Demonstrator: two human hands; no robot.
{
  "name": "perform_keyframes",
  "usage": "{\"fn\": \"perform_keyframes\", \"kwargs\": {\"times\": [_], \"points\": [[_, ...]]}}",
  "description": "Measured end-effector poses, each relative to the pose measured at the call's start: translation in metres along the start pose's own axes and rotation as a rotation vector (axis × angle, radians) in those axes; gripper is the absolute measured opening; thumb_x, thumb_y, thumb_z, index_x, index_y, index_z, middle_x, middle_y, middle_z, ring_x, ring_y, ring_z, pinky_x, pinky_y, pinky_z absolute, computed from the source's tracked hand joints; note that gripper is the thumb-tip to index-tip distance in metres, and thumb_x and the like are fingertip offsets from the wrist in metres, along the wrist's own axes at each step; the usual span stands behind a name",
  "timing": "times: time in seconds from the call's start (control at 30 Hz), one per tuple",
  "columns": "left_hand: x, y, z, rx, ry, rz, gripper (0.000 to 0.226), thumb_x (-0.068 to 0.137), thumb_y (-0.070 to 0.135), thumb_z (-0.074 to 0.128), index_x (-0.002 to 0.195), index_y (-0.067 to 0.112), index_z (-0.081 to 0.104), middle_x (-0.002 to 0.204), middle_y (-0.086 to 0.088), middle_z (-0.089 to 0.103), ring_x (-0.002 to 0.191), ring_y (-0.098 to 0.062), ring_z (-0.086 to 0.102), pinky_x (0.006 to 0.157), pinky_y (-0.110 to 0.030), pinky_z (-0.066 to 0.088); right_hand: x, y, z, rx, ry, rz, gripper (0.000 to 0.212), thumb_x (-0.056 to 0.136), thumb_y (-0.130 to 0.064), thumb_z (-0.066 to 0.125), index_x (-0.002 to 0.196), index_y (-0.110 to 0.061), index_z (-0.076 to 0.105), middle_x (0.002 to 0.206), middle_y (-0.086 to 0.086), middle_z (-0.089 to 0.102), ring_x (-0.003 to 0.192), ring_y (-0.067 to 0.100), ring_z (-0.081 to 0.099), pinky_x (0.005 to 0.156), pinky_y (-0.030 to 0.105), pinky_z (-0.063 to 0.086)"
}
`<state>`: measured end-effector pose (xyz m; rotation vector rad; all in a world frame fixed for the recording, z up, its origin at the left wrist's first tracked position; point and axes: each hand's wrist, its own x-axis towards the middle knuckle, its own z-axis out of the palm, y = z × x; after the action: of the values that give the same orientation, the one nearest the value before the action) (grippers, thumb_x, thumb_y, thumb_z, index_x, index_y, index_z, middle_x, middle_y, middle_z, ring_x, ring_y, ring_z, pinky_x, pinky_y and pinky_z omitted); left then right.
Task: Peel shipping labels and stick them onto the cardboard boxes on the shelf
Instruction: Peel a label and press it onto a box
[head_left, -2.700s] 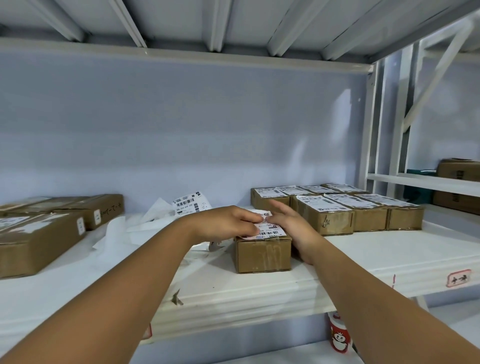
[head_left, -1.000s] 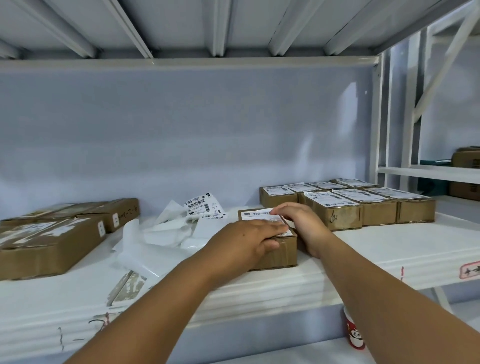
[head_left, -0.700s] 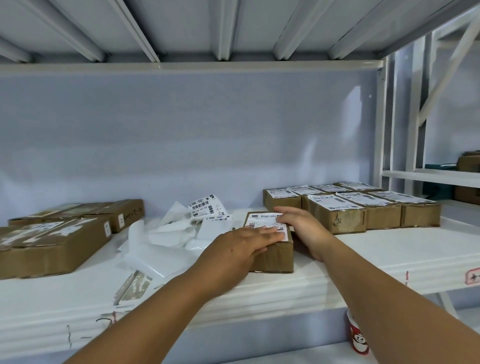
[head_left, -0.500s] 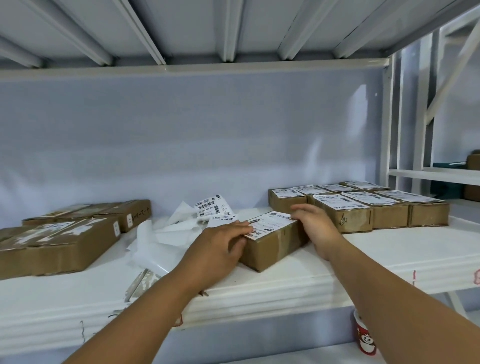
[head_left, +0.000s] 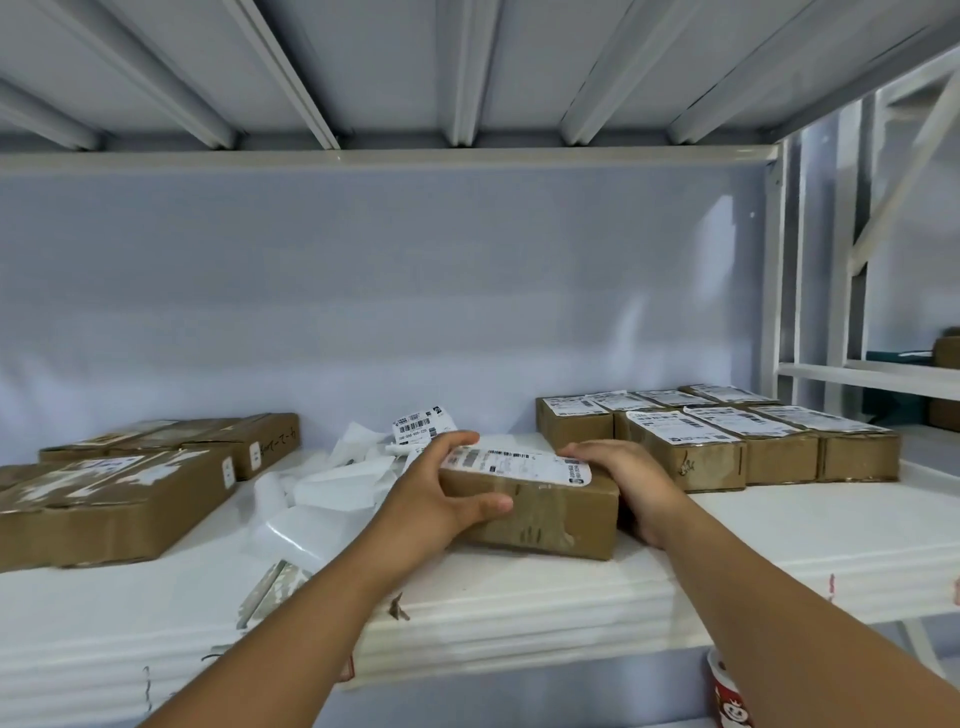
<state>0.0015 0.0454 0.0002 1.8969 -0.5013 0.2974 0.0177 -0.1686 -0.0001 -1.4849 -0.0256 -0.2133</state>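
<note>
A small cardboard box (head_left: 550, 512) lies crosswise on the white shelf (head_left: 571, 597), a white shipping label (head_left: 519, 462) stuck on its top. My left hand (head_left: 441, 499) grips its left end, thumb on the front face and fingers over the top edge. My right hand (head_left: 631, 480) holds the right end, fingers curled over the top corner. Behind the box a strip of printed labels (head_left: 418, 423) stands up from a heap of white backing paper (head_left: 332, 483).
Several labelled small boxes (head_left: 722, 441) sit in rows at the right rear, close to my right hand. Larger brown boxes (head_left: 109, 493) lie at the left. A white upright post (head_left: 779, 270) bounds the shelf on the right. A red paper cup (head_left: 727, 699) stands below.
The label has been pressed flat on the box. Both hands then took the box by its ends and turned it, so that its long side faces me.
</note>
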Motion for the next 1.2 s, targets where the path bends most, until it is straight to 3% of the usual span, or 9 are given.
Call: {"fn": "perform_keyframes", "kwargs": {"times": [0.13, 0.27, 0.4, 0.57, 0.7, 0.8, 0.93, 1.1, 1.2], "points": [[0.015, 0.008, -0.002, -0.249, 0.029, -0.037, 0.054, 0.076, 0.025, 0.073, 0.124, 0.03, 0.05, 0.122, 0.004, 0.054, 0.1, -0.011, 0.058, 0.069, -0.02, 0.051, 0.001, 0.0, -0.001, 0.041, -0.055, 0.053, 0.019, 0.085, -0.025, 0.059, 0.074, -0.014, 0.071, 0.078, 0.01, 0.062, 0.068, 0.022, 0.055, 0.06, 0.027, 0.038], [0.026, 0.012, 0.005, -0.295, 0.088, -0.066, 0.039, 0.088, 0.03, 0.062, 0.124, 0.031, 0.048, 0.122, 0.002, 0.053, 0.107, -0.024, 0.059, 0.085, -0.044, 0.053, 0.002, -0.001, -0.007, 0.227, -0.086, 0.088, 0.034, 0.069, -0.034, 0.07, 0.096, -0.014, 0.068, 0.09, 0.01, 0.065, 0.08, 0.027, 0.061, 0.064, 0.031, 0.05], [0.042, 0.017, 0.01, -0.274, 0.125, 0.036, 0.029, 0.095, 0.019, 0.053, 0.12, 0.034, 0.052, 0.125, -0.002, 0.052, 0.097, -0.017, 0.059, 0.087, -0.04, 0.054, 0.001, 0.0, -0.006, 0.318, -0.172, 0.12, 0.065, 0.06, -0.037, 0.076, 0.118, -0.011, 0.065, 0.119, 0.013, 0.065, 0.107, 0.031, 0.061, 0.082, 0.043, 0.054], [0.062, 0.012, 0.037, -0.112, 0.22, 0.144, 0.038, 0.097, 0.015, 0.046, 0.126, 0.039, 0.052, 0.128, 0.007, 0.048, 0.123, -0.019, 0.047, 0.103, -0.043, 0.043, -0.002, -0.003, -0.005, 0.412, -0.308, 0.049, 0.047, 0.074, -0.018, 0.066, 0.118, -0.032, 0.06, 0.11, 0.001, 0.071, 0.093, 0.023, 0.068, 0.076, 0.051, 0.057], [0.069, 0.015, 0.066, -0.277, 0.146, -0.041, 0.048, 0.094, 0.039, 0.051, 0.138, 0.037, 0.035, 0.131, 0.004, 0.052, 0.115, -0.021, 0.056, 0.1, -0.044, 0.045, 0.009, 0.003, -0.007, 0.334, -0.153, -0.083, 0.059, 0.085, -0.007, 0.063, 0.136, -0.031, 0.046, 0.115, 0.003, 0.069, 0.105, 0.027, 0.065, 0.09, 0.057, 0.049], [0.075, 0.019, 0.086, -0.255, 0.008, -0.113, 0.048, 0.09, 0.031, 0.06, 0.133, 0.032, 0.038, 0.122, 0.002, 0.062, 0.107, -0.02, 0.061, 0.097, -0.042, 0.047, 0.014, 0.004, -0.008, 0.275, 0.009, -0.134, 0.052, 0.091, -0.01, 0.059, 0.136, -0.03, 0.044, 0.113, 0.002, 0.07, 0.098, 0.022, 0.068, 0.083, 0.043, 0.055], [0.081, 0.021, 0.092, -0.428, -0.128, -0.216, 0.04, 0.094, 0.02, 0.056, 0.128, 0.033, 0.041, 0.119, 0.004, 0.063, 0.101, -0.019, 0.064, 0.083, -0.035, 0.053, 0.018, 0.005, -0.006, -0.004, 0.29, -0.236, 0.042, 0.089, -0.034, 0.054, 0.13, -0.026, 0.05, 0.121, -0.002, 0.064, 0.111, 0.018, 0.06, 0.102, 0.044, 0.044], [0.076, 0.015, 0.095, -0.577, -0.236, -0.241, 0.032, 0.094, 0.007, 0.051, 0.105, 0.037, 0.052, 0.104, 0.006, 0.067, 0.091, -0.019, 0.065, 0.091, -0.041, 0.05, 0.018, 0.009, -0.007, -0.223, 0.442, -0.294, 0.034, 0.096, -0.035, 0.042, 0.125, -0.023, 0.056, 0.113, -0.004, 0.064, 0.109, 0.021, 0.057, 0.098, 0.038, 0.043], [0.073, 0.014, 0.094, -0.581, -0.218, -0.29, 0.048, 0.094, 0.007, 0.052, 0.128, 0.041, 0.043, 0.121, 0.0, 0.061, 0.095, -0.028, 0.062, 0.094, -0.048, 0.049, 0.016, 0.007, -0.01, -0.316, 0.5, -0.278, 0.036, 0.098, -0.034, 0.04, 0.128, -0.018, 0.052, 0.109, 0.0, 0.06, 0.103, 0.021, 0.053, 0.085, 0.03, 0.039]]}}
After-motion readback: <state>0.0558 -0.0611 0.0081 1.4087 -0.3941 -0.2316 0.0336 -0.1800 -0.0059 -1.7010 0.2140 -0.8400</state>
